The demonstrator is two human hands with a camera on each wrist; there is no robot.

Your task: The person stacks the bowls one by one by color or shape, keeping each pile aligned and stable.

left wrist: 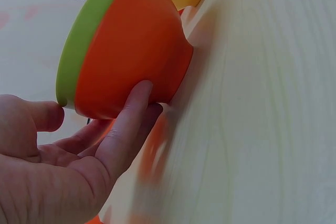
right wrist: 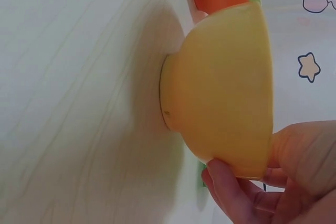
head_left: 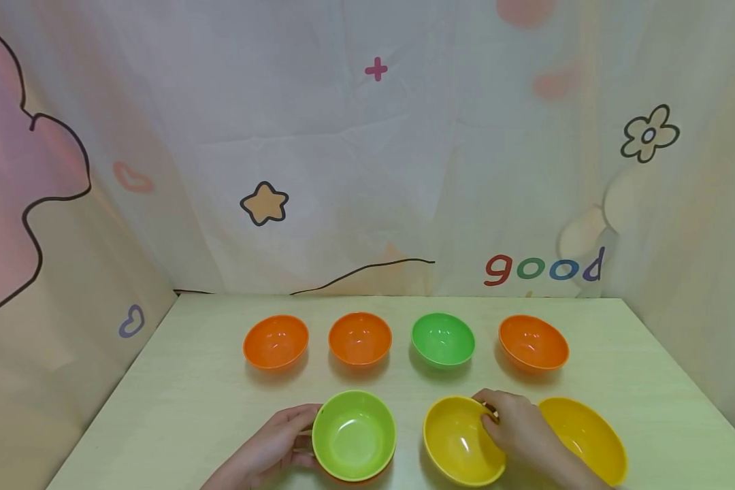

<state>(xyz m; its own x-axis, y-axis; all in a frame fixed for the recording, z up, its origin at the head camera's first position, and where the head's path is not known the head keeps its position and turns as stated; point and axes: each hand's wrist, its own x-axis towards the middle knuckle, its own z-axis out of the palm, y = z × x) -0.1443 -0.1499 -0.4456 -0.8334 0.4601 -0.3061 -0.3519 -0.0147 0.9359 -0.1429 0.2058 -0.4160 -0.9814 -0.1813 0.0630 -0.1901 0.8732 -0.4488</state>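
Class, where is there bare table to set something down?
Bare table shows at left, bordered by its left edge, the left hand and leftmost orange bowl; and at right, between the rightmost orange bowl, outer yellow bowl and right edge. Crowded: front middle, with the right hand, stacked bowls and gripped yellow bowl.

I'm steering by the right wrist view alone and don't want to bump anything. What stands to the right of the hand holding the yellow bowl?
Observer: In the head view, a second yellow bowl sits just past the right hand, partly hidden by that arm.
Operator: Thanks. I see only part of the stacked bowls beyond mine; where is the left hand's thumb?
Observer: The left wrist view shows the left hand with its thumb at the rim of the light green bowl.
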